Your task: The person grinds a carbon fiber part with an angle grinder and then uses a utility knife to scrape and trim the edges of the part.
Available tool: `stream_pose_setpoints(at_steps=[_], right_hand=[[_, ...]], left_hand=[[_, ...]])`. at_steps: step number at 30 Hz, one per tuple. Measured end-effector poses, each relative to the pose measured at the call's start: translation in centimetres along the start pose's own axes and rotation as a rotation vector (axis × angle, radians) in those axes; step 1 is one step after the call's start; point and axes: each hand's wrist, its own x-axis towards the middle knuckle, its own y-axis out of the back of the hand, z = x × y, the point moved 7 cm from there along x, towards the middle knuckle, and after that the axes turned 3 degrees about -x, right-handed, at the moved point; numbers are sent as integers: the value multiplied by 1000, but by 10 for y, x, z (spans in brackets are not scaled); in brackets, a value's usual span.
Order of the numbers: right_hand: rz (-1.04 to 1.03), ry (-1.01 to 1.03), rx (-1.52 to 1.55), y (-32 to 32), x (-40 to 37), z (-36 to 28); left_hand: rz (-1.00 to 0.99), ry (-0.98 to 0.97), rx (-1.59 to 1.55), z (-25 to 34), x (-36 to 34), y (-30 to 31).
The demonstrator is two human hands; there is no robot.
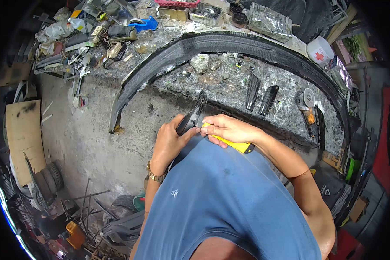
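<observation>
My left hand (168, 139), with a watch on its wrist, is closed around a dark carbon-fibre part (193, 113) whose narrow end points up toward the bench. In my right hand (223, 128) is a yellow utility knife (233, 144), its black butt end toward my wrist. The knife's front end meets the part's lower side, close to my left thumb; the blade itself is hidden by my fingers. Two more carbon-fibre pieces, one matte-looking (252, 92) and one glossy (269, 100), lie on the bench just beyond my hands.
A long curved carbon-fibre strip (195, 42) arches across the cluttered workbench (286, 82). An angle grinder (308, 108) lies at the right, below a white bucket (320, 50). Blue tape dispenser (144, 24) and bottles crowd the back left. Cardboard (26, 134) and scrap stand along the floor's left side.
</observation>
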Motion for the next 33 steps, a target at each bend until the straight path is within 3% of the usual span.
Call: stream_pose_setpoints(at_steps=[7,10,12,15,17,24,31,33], right_hand=[[-31,-13,25,2,2,5],[31,-28,-153,3,1,5],[272,256,-667,6,-2,-16],[316,80,-701,3,-8,-25],[332,74,-756,0,-7,-22],[436,53,-1019,-12,-5,-14],[427,75,-990,-6,-15,-19],[422,77,-777,8,-31,-27]], left_hand=[[-39,29,63,4,-2,-3],[-35,41,95,8,-3,-6],[-22,44,123,9,-3,-7],[24,11,243,7,-5,-11],[122,-101,373,16,-6,-9],[148,-117,424,12,-5,-13],[35,5,80,-1,4,-9],[30,59,-29,-2,4,-3]])
